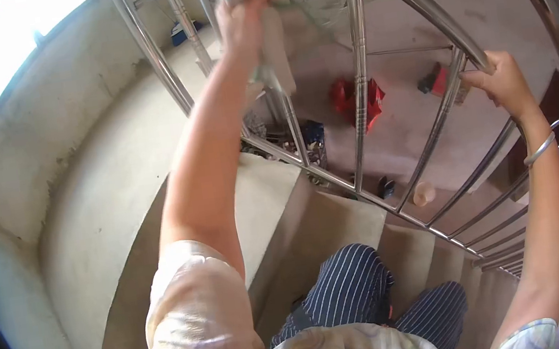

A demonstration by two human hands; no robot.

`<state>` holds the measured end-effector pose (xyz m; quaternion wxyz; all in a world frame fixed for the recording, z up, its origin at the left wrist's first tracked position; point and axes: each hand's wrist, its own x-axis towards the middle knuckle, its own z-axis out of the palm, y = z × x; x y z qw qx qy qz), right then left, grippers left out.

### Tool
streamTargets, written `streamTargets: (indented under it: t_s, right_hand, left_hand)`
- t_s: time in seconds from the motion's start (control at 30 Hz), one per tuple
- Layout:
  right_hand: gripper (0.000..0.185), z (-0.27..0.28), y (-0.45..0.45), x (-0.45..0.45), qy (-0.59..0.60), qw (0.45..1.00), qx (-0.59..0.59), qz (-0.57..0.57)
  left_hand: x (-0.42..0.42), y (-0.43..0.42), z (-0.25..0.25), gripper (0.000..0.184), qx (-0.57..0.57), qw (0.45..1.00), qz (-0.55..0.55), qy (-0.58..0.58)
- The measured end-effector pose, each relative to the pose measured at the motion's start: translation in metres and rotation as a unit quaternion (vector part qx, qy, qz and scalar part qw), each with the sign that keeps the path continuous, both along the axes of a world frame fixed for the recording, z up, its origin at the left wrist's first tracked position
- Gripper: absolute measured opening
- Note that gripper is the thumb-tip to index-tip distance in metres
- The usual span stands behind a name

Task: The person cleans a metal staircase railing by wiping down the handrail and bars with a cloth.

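My left hand (244, 22) is stretched far forward at the top of the view. It is closed on a pale cloth with green edges (276, 50), which hangs down beside the metal posts and is blurred. The cloth is up against the upper part of the stair railing (357, 42), though the exact contact is hard to make out. Off to the right, my right hand (506, 85) is wrapped around the shiny curved handrail (439, 13). A bracelet (540, 150) circles that wrist.
Bare concrete steps (277, 207) curve down below me, beside a rough plaster wall (58, 127) with a bright window (24, 32). Beyond the railing, a lower floor holds a red bag (373, 104), another red item (438, 81), dark shoes (386, 186) and a pale round object (424, 193).
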<state>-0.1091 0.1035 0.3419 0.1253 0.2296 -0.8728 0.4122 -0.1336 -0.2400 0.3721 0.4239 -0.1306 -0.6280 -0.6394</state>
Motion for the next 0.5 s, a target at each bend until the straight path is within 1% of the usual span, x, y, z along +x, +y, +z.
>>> streamTargets:
  t_s: [0.1, 0.17, 0.2, 0.23, 0.27, 0.3, 0.33, 0.4, 0.43, 0.47, 0.5]
  right_hand:
    - [0.024, 0.006, 0.002, 0.002, -0.021, 1.000, 0.006, 0.005]
    - [0.023, 0.005, 0.003, 0.003, -0.041, 0.998, -0.029, 0.033]
    - [0.023, 0.004, 0.004, 0.002, -0.041, 0.998, -0.030, 0.032]
    - [0.022, 0.004, 0.005, 0.000, -0.023, 0.999, -0.014, 0.027]
    - [0.022, 0.003, 0.007, -0.001, -0.006, 1.000, 0.002, 0.022]
    - [0.022, 0.002, 0.007, 0.000, -0.004, 1.000, 0.001, 0.021]
    - [0.023, 0.002, 0.005, 0.001, -0.018, 1.000, -0.008, 0.023]
    - [0.024, 0.006, 0.006, 0.003, -0.029, 0.999, -0.016, 0.022]
    - [0.024, 0.005, 0.007, 0.002, -0.039, 0.999, -0.020, 0.020]
    - [0.024, 0.004, 0.006, 0.002, -0.050, 0.998, -0.023, 0.020]
    - [0.024, 0.003, 0.006, 0.001, -0.053, 0.998, -0.022, 0.022]
  left_hand:
    - [-0.011, -0.010, -0.065, 0.010, -0.022, 0.999, 0.002, -0.028]
    - [-0.008, -0.005, -0.113, 0.009, 0.062, 0.995, -0.039, -0.065]
    - [-0.007, -0.018, -0.142, 0.010, -0.004, 0.987, -0.053, -0.153]
    - [0.008, -0.003, -0.152, 0.012, 0.099, 0.971, -0.062, -0.209]
    - [0.022, 0.002, -0.159, 0.014, 0.104, 0.951, -0.074, -0.281]
    - [0.029, 0.007, -0.162, 0.013, 0.126, 0.936, -0.060, -0.322]
    - [0.035, 0.013, -0.152, 0.014, 0.145, 0.921, -0.047, -0.359]
    - [0.030, 0.008, -0.108, 0.014, 0.152, 0.947, -0.123, -0.256]
    - [0.030, 0.007, -0.078, 0.011, 0.184, 0.950, -0.151, -0.200]
    - [0.025, -0.008, -0.056, 0.021, 0.162, 0.955, -0.191, -0.157]
    - [0.019, -0.018, -0.024, 0.022, 0.134, 0.955, -0.243, -0.104]
